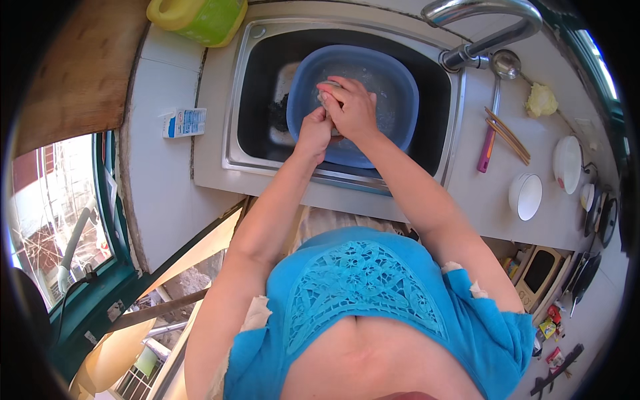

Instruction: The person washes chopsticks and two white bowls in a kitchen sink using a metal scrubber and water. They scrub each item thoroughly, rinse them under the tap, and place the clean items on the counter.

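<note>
My left hand (315, 131) and my right hand (354, 109) are pressed together over a blue plastic basin (403, 90). Between them they squeeze a small, pale, wet-looking thing (322, 95), perhaps a cloth; my fingers hide most of it. The right hand wraps over its upper part, while the left grips lower down. Shallow, cloudy water (382, 107) with a few bubbles lies in the basin. The basin sits inside a dark sink (265, 65) with a steel rim.
A chrome faucet (492, 42) arches at the sink's right back corner. On the right counter lie a ladle (496, 97), wooden chopsticks (510, 136), a yellowish crumpled lump (541, 100) and a white bowl (526, 196). Leftward are a green-yellow jug (210, 22) and a small box (185, 123).
</note>
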Action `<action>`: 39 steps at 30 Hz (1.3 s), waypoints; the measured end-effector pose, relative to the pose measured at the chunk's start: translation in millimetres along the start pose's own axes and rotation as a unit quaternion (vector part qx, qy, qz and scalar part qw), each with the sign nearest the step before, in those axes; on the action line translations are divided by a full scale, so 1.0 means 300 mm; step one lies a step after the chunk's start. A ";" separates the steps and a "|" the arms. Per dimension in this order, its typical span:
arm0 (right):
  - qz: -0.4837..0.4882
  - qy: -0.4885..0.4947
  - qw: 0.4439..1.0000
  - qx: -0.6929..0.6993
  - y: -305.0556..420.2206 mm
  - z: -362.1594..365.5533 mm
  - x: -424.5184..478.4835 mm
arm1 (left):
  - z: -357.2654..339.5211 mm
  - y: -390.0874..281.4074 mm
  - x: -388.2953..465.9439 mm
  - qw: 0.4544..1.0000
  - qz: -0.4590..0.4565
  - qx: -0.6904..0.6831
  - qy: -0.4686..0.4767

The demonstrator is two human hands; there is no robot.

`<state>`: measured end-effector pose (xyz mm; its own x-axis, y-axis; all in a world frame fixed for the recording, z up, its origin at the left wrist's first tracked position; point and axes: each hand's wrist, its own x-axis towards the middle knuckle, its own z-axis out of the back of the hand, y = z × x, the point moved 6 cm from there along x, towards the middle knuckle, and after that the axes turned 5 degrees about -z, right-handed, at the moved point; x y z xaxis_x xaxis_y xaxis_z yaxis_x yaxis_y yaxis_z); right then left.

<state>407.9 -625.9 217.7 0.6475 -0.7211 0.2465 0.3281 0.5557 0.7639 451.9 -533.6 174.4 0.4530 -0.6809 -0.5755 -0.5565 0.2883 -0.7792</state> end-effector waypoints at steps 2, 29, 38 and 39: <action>-0.169 0.121 0.975 0.077 -0.074 -0.040 0.077 | 0.038 0.018 -0.004 0.998 -0.002 0.058 0.009; -0.497 0.120 0.761 0.399 -0.174 0.079 -0.105 | -0.056 -0.211 -0.187 0.724 -0.466 0.507 -0.040; -0.485 0.213 0.769 0.358 -0.188 0.053 -0.105 | 0.117 -0.114 -0.030 0.990 -0.022 -0.134 -0.047; -0.493 0.211 0.756 0.375 -0.270 0.026 -0.101 | 0.127 -0.106 -0.019 0.988 -0.028 -0.138 -0.058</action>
<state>356.3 -652.2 152.9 0.5562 -0.3480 -0.7547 0.4135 -0.6718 0.6146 493.6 -513.1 193.0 0.5562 -0.6041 -0.5708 -0.6902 0.0468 -0.7221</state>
